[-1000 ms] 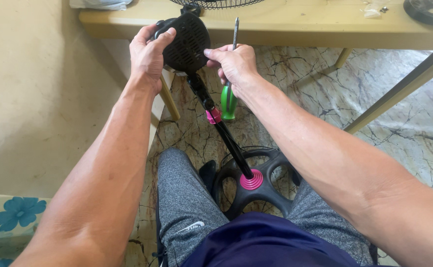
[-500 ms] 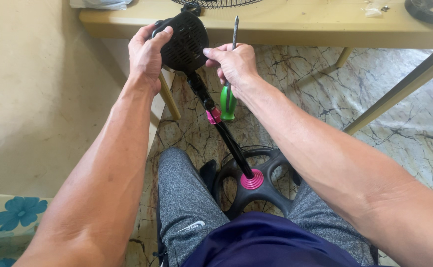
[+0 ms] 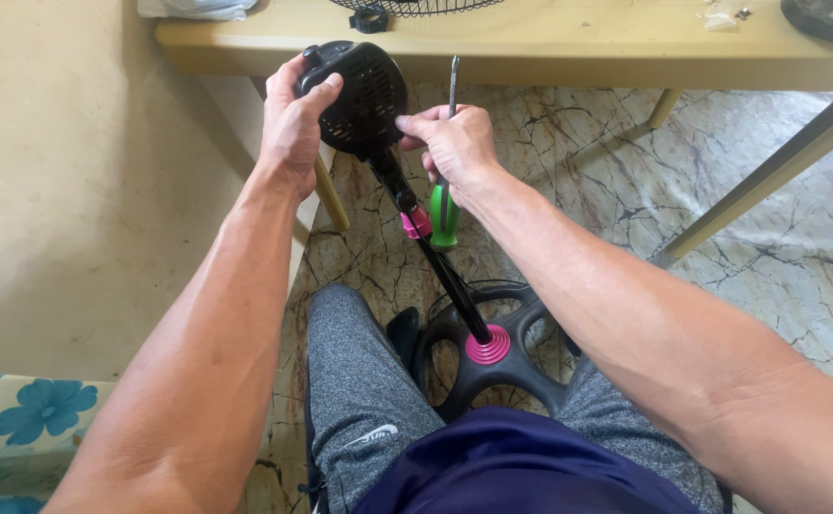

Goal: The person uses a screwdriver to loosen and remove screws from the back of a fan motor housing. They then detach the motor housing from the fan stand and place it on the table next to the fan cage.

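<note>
The motor housing (image 3: 364, 95) is black, its pole collars pink (image 3: 488, 345). The screwdriver handle (image 3: 445, 217) is green. The far table (image 3: 568, 52) looks pale yellow; the near-left cushion (image 3: 17, 419) bears blue flowers.

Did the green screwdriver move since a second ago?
No. The screwdriver sits in the right hand at the same spot below the table edge, beside the fan motor, as before.

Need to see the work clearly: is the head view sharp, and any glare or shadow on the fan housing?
Head view: sharp, even daylight; black fan housing in the left hand shows its vent slots, no glare; screwdriver in the right hand crisp; frame edges bend slightly.
</note>
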